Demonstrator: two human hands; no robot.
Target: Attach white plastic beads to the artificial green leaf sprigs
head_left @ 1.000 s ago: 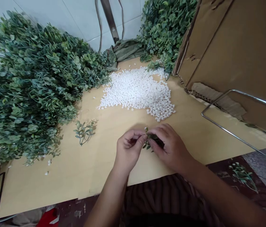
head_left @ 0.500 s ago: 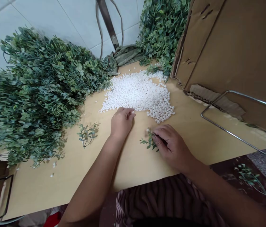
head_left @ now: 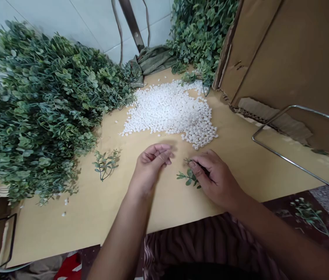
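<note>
While the left hand curls thumb against fingers, contents unclear, the green sprig sits just right of it, leafy tips pointing left, other end hidden in the nearer, pinching right hand.

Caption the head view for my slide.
Right hand holds a leafy sprig, left hand beside it, near a spread of small white pieces.

Matt sprig, shiny metal frame
</note>
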